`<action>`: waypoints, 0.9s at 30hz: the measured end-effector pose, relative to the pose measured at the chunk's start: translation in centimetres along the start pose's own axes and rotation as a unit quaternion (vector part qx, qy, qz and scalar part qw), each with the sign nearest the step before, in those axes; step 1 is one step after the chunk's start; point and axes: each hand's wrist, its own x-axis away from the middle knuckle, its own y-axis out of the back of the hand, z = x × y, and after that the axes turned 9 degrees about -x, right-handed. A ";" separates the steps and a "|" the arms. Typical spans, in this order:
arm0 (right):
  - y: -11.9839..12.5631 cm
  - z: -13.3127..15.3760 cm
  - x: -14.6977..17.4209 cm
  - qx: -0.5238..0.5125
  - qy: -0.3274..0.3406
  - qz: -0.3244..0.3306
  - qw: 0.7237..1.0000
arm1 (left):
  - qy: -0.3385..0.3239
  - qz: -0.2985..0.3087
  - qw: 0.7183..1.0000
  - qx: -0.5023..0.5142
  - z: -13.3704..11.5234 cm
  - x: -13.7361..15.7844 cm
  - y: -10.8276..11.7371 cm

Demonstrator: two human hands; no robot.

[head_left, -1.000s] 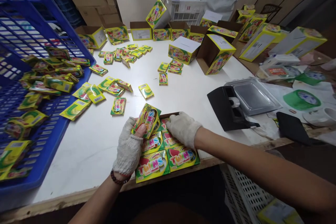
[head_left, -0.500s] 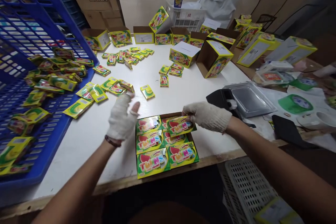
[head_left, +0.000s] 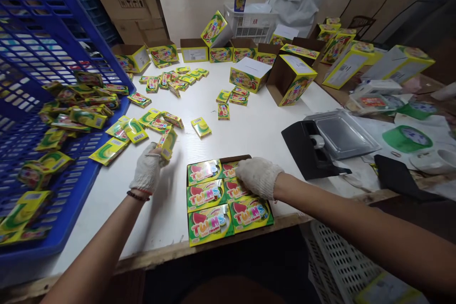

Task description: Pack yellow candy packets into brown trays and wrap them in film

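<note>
My left hand (head_left: 147, 171), in a white fingerless glove, holds a small yellow-green candy box (head_left: 167, 144) upright above the table. In front of me lies an open carton (head_left: 233, 157) packed with rows of TWINS candy boxes (head_left: 210, 222) bearing a watermelon print. My right hand (head_left: 259, 176), gloved alike, rests over the carton's back right part. Its fingers curl down against the boxes there, and their tips are hidden. Just beyond my left hand lie more loose candy boxes (head_left: 134, 130).
A blue basket (head_left: 80, 190) holding many candy boxes tilts at the left. Yellow display cartons (head_left: 194, 53) line the back. At the right lie a black tape dispenser (head_left: 302, 147), a clear plastic tray (head_left: 340, 134) and green tape (head_left: 408, 138). A white crate (head_left: 337, 251) stands below the table edge.
My left hand has moved left and taken up a candy box. My right hand has moved left and down with its candy box into the carton's back right part.
</note>
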 end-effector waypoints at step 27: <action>3.5 -2.8 3.6 -0.339 0.191 -0.246 0.888 | 0.013 0.276 0.943 0.187 -8.0 8.0 -3.7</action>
